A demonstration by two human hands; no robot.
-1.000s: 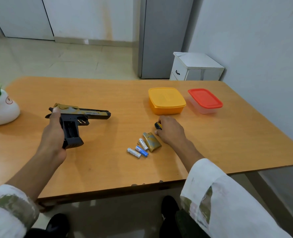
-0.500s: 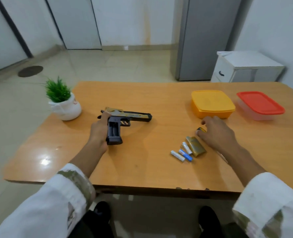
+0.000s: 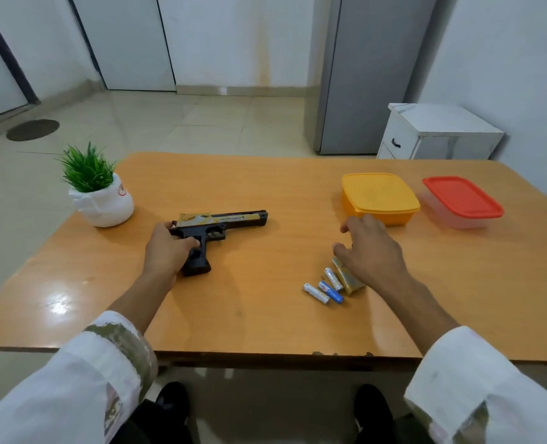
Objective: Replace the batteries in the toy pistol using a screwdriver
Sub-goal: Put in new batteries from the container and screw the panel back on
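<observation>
The black and gold toy pistol (image 3: pixel 230 221) lies on its side on the wooden table (image 3: pixel 265 315), barrel pointing right. My left hand (image 3: pixel 169 253) grips its black handle, fingers curled round it. Three small batteries (image 3: pixel 325 288) lie side by side at the middle right. Touching them on the right is the gold battery cover (image 3: pixel 349 280), partly under my right hand (image 3: pixel 371 251). That hand hovers there with spread, relaxed fingers and holds nothing that I can see. The screwdriver is hidden beneath it.
A small green plant in a white pot (image 3: pixel 100 200) stands at the table's left. A yellow lidded box (image 3: pixel 379 195) and a clear box with a red lid (image 3: pixel 461 198) sit at the back right. A white cabinet (image 3: pixel 438 133) stands beyond the table.
My left hand has closed further round the pistol's handle, covering the battery bay. My right hand has spread its fingers, and the screwdriver's handle no longer shows beneath it. My view has swung left.
</observation>
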